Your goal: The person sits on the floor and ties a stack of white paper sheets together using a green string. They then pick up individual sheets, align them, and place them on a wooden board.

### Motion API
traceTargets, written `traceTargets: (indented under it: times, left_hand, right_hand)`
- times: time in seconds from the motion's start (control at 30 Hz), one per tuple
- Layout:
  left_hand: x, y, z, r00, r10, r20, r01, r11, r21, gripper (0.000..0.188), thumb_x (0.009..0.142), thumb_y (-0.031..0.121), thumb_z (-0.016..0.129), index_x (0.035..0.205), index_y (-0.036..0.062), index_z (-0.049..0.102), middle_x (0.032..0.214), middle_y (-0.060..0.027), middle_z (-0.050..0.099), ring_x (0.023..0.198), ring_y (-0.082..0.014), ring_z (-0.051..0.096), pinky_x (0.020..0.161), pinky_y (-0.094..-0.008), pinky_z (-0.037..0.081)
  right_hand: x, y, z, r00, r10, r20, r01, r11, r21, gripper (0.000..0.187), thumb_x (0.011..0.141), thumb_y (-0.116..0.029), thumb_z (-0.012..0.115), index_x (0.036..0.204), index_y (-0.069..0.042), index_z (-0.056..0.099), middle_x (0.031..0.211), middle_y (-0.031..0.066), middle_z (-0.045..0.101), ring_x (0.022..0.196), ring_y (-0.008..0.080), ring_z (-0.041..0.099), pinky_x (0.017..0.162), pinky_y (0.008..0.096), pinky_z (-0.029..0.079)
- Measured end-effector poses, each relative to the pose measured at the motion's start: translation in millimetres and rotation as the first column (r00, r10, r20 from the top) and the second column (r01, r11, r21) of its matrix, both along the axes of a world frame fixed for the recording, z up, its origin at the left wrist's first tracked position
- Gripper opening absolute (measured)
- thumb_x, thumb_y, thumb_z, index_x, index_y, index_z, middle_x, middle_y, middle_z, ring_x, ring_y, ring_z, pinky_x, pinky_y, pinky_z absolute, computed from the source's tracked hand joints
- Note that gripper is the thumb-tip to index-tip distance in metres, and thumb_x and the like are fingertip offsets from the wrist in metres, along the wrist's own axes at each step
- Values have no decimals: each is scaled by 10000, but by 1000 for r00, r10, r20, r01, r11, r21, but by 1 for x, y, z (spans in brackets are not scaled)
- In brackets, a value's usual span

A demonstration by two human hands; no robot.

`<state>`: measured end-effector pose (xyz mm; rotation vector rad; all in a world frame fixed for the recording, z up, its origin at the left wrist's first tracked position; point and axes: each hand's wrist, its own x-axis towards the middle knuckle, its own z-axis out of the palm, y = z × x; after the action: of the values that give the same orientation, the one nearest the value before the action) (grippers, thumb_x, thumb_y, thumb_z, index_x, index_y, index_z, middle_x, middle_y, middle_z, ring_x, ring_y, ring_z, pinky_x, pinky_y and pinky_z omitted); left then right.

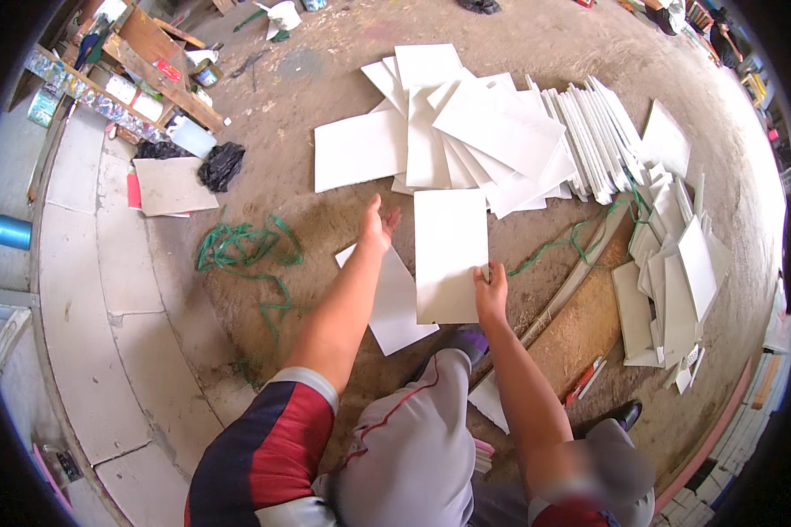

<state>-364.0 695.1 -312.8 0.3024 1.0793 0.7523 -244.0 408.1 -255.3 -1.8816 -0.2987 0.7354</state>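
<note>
A white rectangular board point(451, 255) is held up in front of me, gripped at its lower right edge by my right hand point(491, 294), thumb on its face. My left hand point(378, 225) is open to the left of that board, fingers apart and holding nothing. Below, another white sheet point(394, 303) lies on the floor, partly hidden behind the board and my left forearm. Just beyond my hands spreads a loose pile of white boards point(501, 127), fanned over one another.
A row of boards on edge point(593, 140) adjoins the pile. More boards point(677, 281) lean at the right. Green twine point(246, 246) lies tangled at the left. A red-handled tool point(580, 383) rests near a brown plank point(580, 299). Black plastic bags point(222, 167) sit near a cluttered wooden shelf point(163, 66).
</note>
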Motion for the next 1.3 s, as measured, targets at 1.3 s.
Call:
traceTargets:
  times: [1.3]
  left_hand:
    - [110,-105,175,815,-373,-443,517,124,847,455,1031,412,637,1104,-24,744,1605,-164,379,1408,-314,421,1118,-452,392]
  right_hand:
    - [213,-20,126,897,-424,122,324,821,471,263,1060,-294,629,1157,-52,659,959,-7,642,873,87,560,765,263,470]
